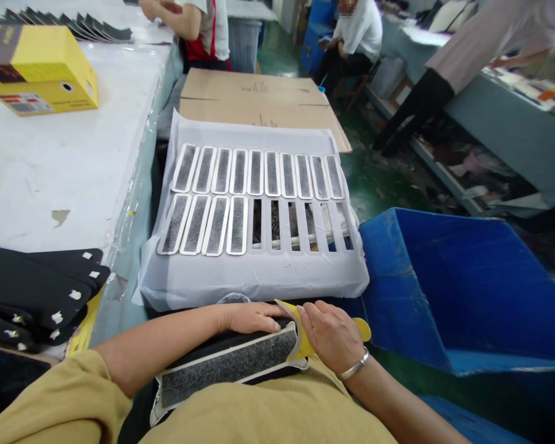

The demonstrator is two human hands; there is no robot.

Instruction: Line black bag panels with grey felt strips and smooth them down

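Observation:
A long speckled grey panel with a pale rim [226, 364] lies across my lap on something black. My left hand [254, 317] is at its upper right edge, thumb on the rim and fingers reaching under a curled yellow strip. My right hand [333, 336], with a metal bracelet at the wrist, grips this yellow strip [300, 351] at the panel's right end. One end of the strip sticks out beyond my right hand. The strip bends up off the panel, showing a paler inner side; its contact with the panel is partly hidden.
Ahead, a white-covered board [268, 271] bears two rows of similar panels [254, 172] and several cut-out slots. Cardboard [259, 92] lies behind it. A blue bin [398, 290] stands right. Left, a table [97, 166] holds a yellow box [41, 68] and black pieces [32, 290]. People are beyond.

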